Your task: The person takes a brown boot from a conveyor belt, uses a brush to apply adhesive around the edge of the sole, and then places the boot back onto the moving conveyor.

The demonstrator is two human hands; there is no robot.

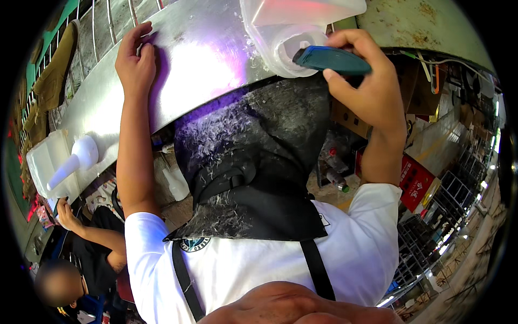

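1. Funnel [81, 154], pale and smooth, shows against a boxy clear tub [43, 162] to your left; a co-worker's hand [70, 216] is near them.
2. Wire bars [110, 21] line the far left, and cardboard boxes [350, 119] sit low on your right.
3. Your right hand [349, 59] grips a rounded teal tool [342, 60], its dark tip at the translucent plastic container [256, 32], far right, partly covering the round rim.
4. Your left hand [143, 39], loosely curled and seemingly unladen, is at the shiny metal worktop [205, 70].
5. Whitish fluff clings to your creased black apron [253, 156].
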